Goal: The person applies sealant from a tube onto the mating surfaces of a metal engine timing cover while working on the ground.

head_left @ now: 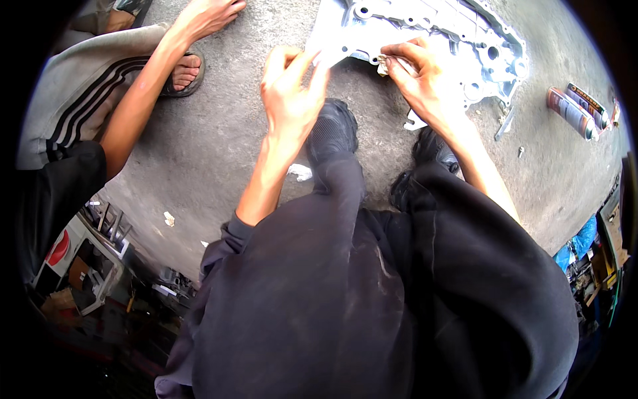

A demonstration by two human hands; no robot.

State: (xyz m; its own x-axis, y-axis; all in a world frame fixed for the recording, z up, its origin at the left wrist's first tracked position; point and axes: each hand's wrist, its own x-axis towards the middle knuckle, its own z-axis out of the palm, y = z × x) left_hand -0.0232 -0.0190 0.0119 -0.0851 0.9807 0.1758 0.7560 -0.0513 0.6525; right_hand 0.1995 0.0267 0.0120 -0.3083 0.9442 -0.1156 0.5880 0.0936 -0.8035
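A large silver cast-metal housing cover [415, 30] with bolt holes lies on the concrete at the far side, in front of my shoes. My right hand [425, 76] is closed on a crumpled pale rag [383, 65] at the cover's near edge. My left hand [289, 93] is just left of the cover, with thumb and forefinger drawn together. Glare washes out its fingertips, so anything pinched there cannot be made out.
Two spray cans [571, 114] lie at right, near a thin metal strip [505, 124] and a bolt [521, 152]. At left is another person's arm [136, 110] and sandalled foot [186, 73]. Scrap paper [300, 172] lies beside my left shoe [332, 130]. Clutter fills both lower sides.
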